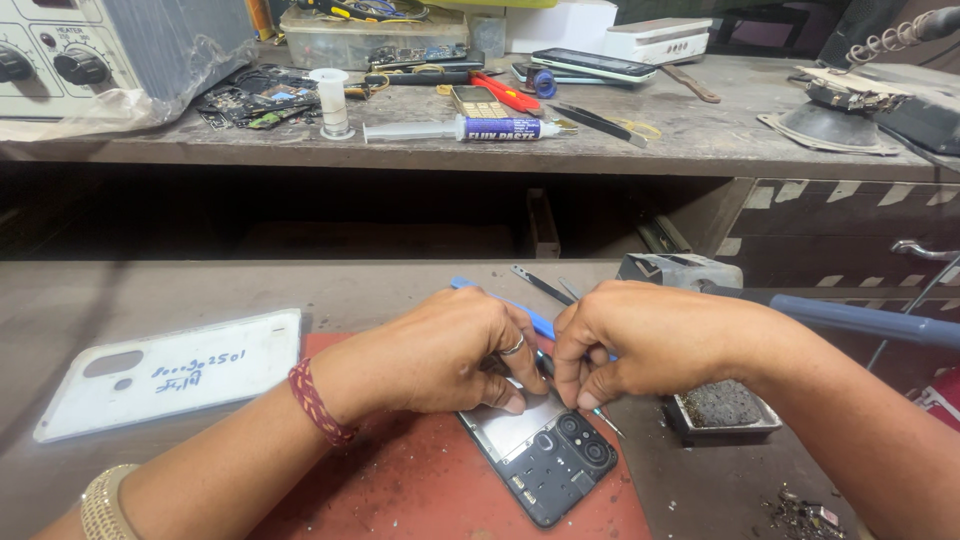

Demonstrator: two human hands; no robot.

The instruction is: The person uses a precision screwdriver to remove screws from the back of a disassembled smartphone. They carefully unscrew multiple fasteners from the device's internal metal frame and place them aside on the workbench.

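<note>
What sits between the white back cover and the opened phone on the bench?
In the head view, the left hand and its wrist with a red thread band lie between the white back cover and the opened phone, over the red mat.

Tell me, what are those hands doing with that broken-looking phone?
A person leans over a workbench with both hands on an opened phone that lies on a red mat, its back cover off and the camera lenses showing. The left hand and the right hand meet at the phone's upper edge and press with their fingertips there. A white back cover lies apart to the left. A small tray of dark bits sits to the right. On the shelf behind lies a syringe of paste.
</note>
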